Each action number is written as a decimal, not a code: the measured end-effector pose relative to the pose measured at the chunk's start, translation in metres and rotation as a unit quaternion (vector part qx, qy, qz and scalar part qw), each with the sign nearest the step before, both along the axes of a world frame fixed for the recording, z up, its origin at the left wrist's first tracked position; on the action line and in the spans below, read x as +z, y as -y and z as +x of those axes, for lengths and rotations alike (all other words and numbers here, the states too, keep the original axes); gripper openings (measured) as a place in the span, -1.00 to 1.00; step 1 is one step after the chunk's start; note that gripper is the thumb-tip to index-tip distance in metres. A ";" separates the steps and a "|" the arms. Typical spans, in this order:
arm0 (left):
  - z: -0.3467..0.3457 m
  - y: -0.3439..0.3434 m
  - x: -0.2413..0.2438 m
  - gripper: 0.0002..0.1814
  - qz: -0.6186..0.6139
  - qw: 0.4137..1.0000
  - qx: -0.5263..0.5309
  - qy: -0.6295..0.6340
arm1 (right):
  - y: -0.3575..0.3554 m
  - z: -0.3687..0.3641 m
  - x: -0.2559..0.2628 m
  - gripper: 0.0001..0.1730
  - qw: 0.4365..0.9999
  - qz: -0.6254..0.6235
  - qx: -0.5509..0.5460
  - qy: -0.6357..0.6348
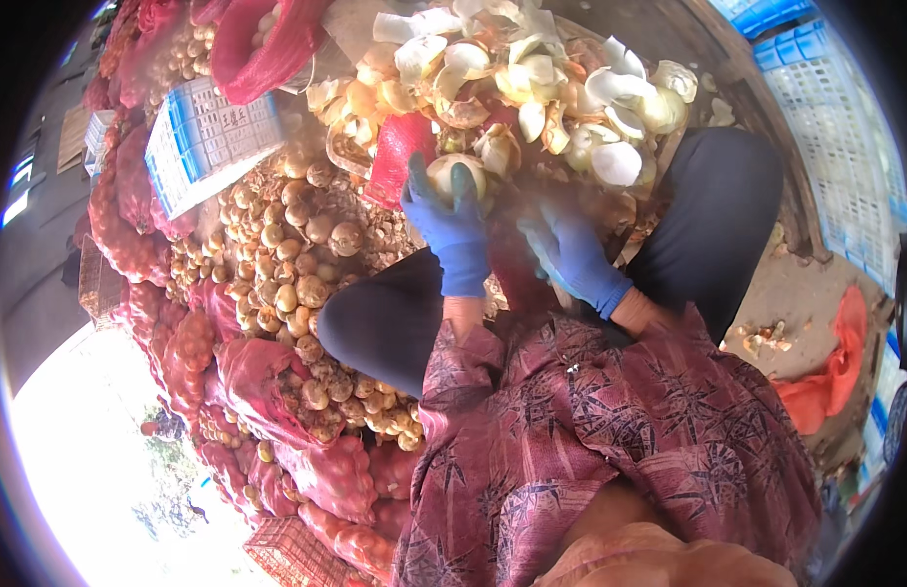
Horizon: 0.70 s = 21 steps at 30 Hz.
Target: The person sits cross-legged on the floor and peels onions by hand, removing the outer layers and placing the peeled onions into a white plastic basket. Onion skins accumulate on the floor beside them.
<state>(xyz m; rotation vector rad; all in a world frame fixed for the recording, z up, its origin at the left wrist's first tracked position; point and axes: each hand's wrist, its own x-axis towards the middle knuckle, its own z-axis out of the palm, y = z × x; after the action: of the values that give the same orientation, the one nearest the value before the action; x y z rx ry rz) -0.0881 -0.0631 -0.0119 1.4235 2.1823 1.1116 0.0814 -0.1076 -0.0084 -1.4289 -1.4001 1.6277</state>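
My left hand (451,220), in a blue knitted glove, grips a pale onion (453,170) between thumb and fingers. A dry-skinned onion (500,149) lies right beside it, and red mesh netting (401,158) is just left of my fingers. My right hand (574,249), in a matching glove, is a little to the right, between my knees. It is blurred, and whether its fingers hold anything is unclear. Beyond both hands rises a heap of onion peels (490,70), with peeled onions (663,110) among them at its right side.
Loose unpeeled onions (285,257) cover the ground to my left. Filled red mesh sacks (325,469) lie behind them. A blue and white plastic crate (211,136) bearing writing stands at the upper left. More crates (828,132) line the right side, near a red cloth (828,374).
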 end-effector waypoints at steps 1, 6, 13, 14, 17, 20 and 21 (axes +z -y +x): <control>-0.007 0.001 -0.001 -0.35 -0.017 1.000 -0.002 0.026 | -0.002 -0.001 0.005 -0.53 0.999 -0.037 -0.013 -0.037; -0.033 -0.005 -0.026 -0.42 0.057 0.963 -0.012 0.263 | -0.011 0.002 0.010 -0.61 0.983 -0.129 -0.059 -0.115; -0.046 -0.001 -0.019 -0.44 0.000 0.983 0.001 0.182 | -0.023 0.001 -0.016 -0.59 0.997 0.048 -0.020 0.063; -0.053 0.004 -0.030 -0.41 0.006 0.998 -0.010 0.063 | -0.018 0.001 -0.013 -0.57 1.000 0.017 -0.024 0.009; -0.034 0.003 -0.019 -0.38 -0.016 0.999 0.020 -0.030 | -0.009 -0.002 -0.011 -0.52 0.998 0.046 -0.042 -0.033; -0.022 0.002 0.004 -0.36 -0.029 0.999 0.009 -0.018 | -0.002 -0.014 -0.046 -0.47 0.976 0.194 -0.033 0.088; -0.026 0.003 -0.003 -0.36 -0.013 1.000 0.007 0.007 | -0.003 -0.019 -0.050 -0.45 0.981 0.170 -0.014 0.089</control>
<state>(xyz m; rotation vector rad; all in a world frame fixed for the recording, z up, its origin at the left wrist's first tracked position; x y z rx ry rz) -0.1140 -0.0658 -0.0153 1.3887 2.1924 1.0889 0.0628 -0.1047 -0.0586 -1.4068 -1.6558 1.1938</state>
